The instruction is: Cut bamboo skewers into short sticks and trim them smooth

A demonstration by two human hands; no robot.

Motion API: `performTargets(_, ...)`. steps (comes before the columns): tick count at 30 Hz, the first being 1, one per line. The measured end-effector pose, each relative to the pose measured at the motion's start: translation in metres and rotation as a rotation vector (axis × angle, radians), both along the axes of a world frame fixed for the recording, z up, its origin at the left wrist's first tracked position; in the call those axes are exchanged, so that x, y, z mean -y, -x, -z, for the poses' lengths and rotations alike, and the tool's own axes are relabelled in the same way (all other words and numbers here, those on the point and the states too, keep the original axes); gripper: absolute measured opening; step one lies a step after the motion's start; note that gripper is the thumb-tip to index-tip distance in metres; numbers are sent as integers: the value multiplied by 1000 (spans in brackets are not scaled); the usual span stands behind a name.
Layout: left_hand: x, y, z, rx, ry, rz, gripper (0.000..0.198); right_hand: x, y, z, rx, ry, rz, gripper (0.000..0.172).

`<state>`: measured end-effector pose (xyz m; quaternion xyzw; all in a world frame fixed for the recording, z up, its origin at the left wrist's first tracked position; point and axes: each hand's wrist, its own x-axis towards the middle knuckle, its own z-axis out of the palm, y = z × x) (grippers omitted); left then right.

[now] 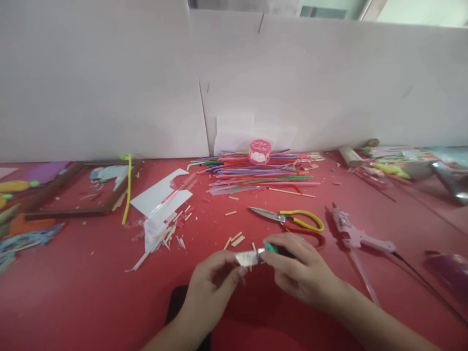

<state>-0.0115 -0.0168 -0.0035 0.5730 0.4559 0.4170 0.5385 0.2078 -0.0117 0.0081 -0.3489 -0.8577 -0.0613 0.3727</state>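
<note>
My right hand (303, 270) is closed around a utility knife (271, 247) with a teal and black handle. Its broad silver blade (246, 258) points left, toward my left hand (215, 280). The left fingers are pinched together by the blade's tip; whatever they grip is too small and blurred to name. Just beyond the blade lie several short cut wooden sticks (238, 240). Farther forward rest scissors (283, 218) with one yellow and one red handle loop. A dark flat object (178, 300) is partly covered by my left wrist.
Colourful pipe cleaners (252, 170) are piled at the back, with a small pink drum-shaped piece (260, 151) on them. A pink glue gun (353, 231) with its cord lies right. White paper (157, 197), scraps and a brown frame (69, 212) occupy the left. A white partition (109, 83) stands behind.
</note>
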Motion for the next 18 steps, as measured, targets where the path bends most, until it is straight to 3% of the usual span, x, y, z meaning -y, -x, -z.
performTargets(6,2,0,-6,14,-7,-29,10,6,13,-1,-11,63,-55,45)
performTargets(12,4,-3,-4,82,109,-57,5,6,8,3,-34,88,-105,21)
performTargets(18,0,-3,-8,112,40,-82,14,6,4,-1,-27,118,-83,25)
